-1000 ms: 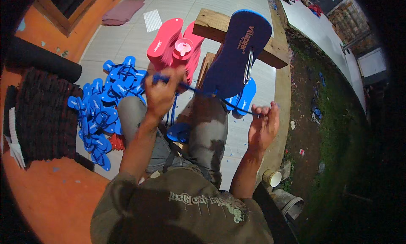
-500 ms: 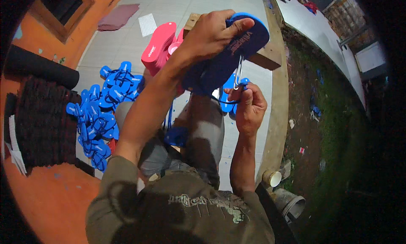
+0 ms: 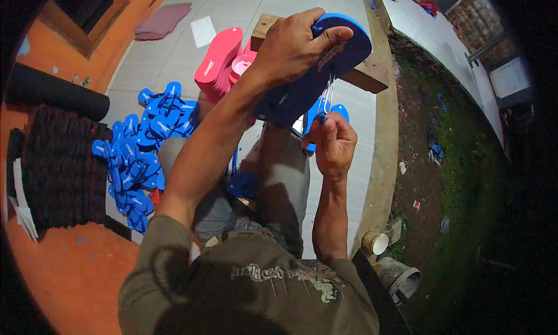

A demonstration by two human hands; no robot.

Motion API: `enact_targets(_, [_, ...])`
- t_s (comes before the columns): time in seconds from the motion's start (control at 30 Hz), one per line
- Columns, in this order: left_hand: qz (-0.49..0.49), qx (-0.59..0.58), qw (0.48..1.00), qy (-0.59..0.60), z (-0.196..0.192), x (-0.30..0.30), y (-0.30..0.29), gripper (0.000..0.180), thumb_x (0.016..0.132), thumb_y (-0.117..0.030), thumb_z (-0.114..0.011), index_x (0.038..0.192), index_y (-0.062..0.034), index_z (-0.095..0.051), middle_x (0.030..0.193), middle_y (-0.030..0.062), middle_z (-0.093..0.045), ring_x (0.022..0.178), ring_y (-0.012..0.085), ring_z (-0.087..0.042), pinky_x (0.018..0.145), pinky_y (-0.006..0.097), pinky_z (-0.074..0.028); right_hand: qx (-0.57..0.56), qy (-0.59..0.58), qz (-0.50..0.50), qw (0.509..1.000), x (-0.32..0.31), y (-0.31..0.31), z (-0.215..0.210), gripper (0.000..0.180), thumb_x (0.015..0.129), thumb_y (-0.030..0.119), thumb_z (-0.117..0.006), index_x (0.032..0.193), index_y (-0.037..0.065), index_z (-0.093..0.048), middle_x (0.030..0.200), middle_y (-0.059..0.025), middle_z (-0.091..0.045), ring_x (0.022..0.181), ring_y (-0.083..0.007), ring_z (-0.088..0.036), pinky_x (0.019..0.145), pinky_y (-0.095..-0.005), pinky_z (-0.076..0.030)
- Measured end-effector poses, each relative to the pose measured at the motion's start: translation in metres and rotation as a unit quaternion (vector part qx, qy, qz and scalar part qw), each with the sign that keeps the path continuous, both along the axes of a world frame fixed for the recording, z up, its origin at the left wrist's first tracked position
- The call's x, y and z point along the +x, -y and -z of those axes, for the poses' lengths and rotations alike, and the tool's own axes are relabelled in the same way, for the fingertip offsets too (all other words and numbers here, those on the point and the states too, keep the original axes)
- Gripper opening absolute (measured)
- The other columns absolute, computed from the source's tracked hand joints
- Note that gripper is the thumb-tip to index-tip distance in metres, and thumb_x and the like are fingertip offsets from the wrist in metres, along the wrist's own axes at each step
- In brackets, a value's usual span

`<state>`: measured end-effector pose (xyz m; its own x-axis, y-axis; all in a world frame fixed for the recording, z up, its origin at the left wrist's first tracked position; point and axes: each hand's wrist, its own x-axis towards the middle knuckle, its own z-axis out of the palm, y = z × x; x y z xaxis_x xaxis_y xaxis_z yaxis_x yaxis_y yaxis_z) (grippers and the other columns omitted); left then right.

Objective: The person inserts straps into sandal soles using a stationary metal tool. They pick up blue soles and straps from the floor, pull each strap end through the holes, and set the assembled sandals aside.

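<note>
My left hand (image 3: pixel 296 47) is wrapped over a flip-flop (image 3: pixel 349 41) with a dark blue top and bright blue edge, holding it tilted up before me. A thin metal wire hook (image 3: pixel 328 97) sticks out of the sole's side towards my right hand (image 3: pixel 334 146). The right fingers are pinched on a blue flip-flop strap (image 3: pixel 321 119) at the hook's looped end; whether the strap is threaded through the loop cannot be made out. Behind that hand lie blue flip-flops (image 3: pixel 338 112) on the pale floor. Between my legs is another blue piece (image 3: pixel 242 185), partly hidden.
A heap of blue flip-flops (image 3: pixel 136 160) lies to the left. Pink soles (image 3: pixel 218 62) are stacked ahead beside a pink container (image 3: pixel 241 65). A wooden beam (image 3: pixel 366 76) lies behind the held flip-flop. Dark stacked sheets (image 3: pixel 61 166) stand far left, buckets (image 3: pixel 398 277) at lower right.
My right hand has moved slightly left and down, bringing the strap end to the hook's loop. The left hand keeps its grip on the flip-flop, which has barely shifted.
</note>
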<state>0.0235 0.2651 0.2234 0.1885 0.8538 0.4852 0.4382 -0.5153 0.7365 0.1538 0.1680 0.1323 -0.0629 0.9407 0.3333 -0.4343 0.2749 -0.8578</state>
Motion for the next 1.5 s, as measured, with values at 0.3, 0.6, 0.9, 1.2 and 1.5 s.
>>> enact_targets(0.3, [0.120, -0.103, 0.927, 0.340, 0.022, 0.006, 0.039, 0.048, 0.081, -0.048, -0.053, 0.089, -0.0007, -0.057, 0.073, 0.0027, -0.059, 0.067, 0.0079, -0.052, 0.059, 0.024, -0.043, -0.035, 0.246, 0.180, 0.952, 0.019, -0.001, -0.052, 0.026, 0.087, 0.025, -0.052, 0.093, 0.001, -0.055, 0.082, -0.0061, -0.056, 0.077, -0.0109, -0.054, 0.069, -0.0238, -0.044])
enact_targets(0.6, [0.019, -0.025, 0.978, 0.208, 0.032, -0.002, 0.071, 0.043, 0.083, -0.043, -0.050, 0.094, -0.0022, -0.056, 0.082, 0.0039, -0.057, 0.073, 0.0109, -0.053, 0.063, 0.022, -0.044, -0.067, 0.281, 0.186, 0.939, -0.020, 0.019, -0.049, 0.027, 0.085, 0.024, -0.053, 0.097, 0.000, -0.054, 0.091, -0.0105, -0.057, 0.083, -0.0175, -0.054, 0.070, -0.0303, -0.043])
enact_targets(0.9, [0.105, 0.151, 0.970, 0.161, 0.029, -0.016, 0.172, 0.029, 0.081, -0.022, -0.059, 0.098, 0.0006, -0.054, 0.089, 0.0126, -0.057, 0.079, 0.0194, -0.054, 0.070, 0.027, -0.043, 0.096, 0.219, 0.108, 0.965, 0.003, 0.088, -0.054, 0.023, 0.075, 0.004, -0.062, 0.097, 0.000, -0.056, 0.092, -0.0112, -0.062, 0.085, -0.0200, -0.058, 0.078, -0.0326, -0.044])
enact_targets(1.2, [0.057, 0.062, 0.990, 0.116, 0.057, -0.021, 0.128, 0.024, 0.073, -0.003, -0.058, 0.096, -0.0032, -0.060, 0.088, 0.0125, -0.058, 0.078, 0.0260, -0.057, 0.070, 0.032, -0.045, 0.161, 0.107, 0.102, 0.976, 0.005, 0.033, -0.011, 0.026, 0.076, 0.011, -0.065, 0.094, 0.001, -0.050, 0.092, -0.0138, -0.060, 0.084, -0.0218, -0.059, 0.074, -0.0330, -0.048])
enact_targets(1.5, [0.119, 0.173, 0.971, 0.116, 0.062, -0.021, 0.107, 0.022, 0.078, -0.012, -0.058, 0.095, 0.0010, -0.061, 0.088, 0.0147, -0.060, 0.076, 0.0261, -0.060, 0.065, 0.033, -0.048, 0.320, 0.192, 0.174, 0.911, 0.014, 0.008, -0.023, 0.013, 0.073, 0.012, -0.058, 0.082, 0.007, -0.049, 0.084, -0.0120, -0.062, 0.079, -0.0275, -0.062, 0.074, -0.0401, -0.048])
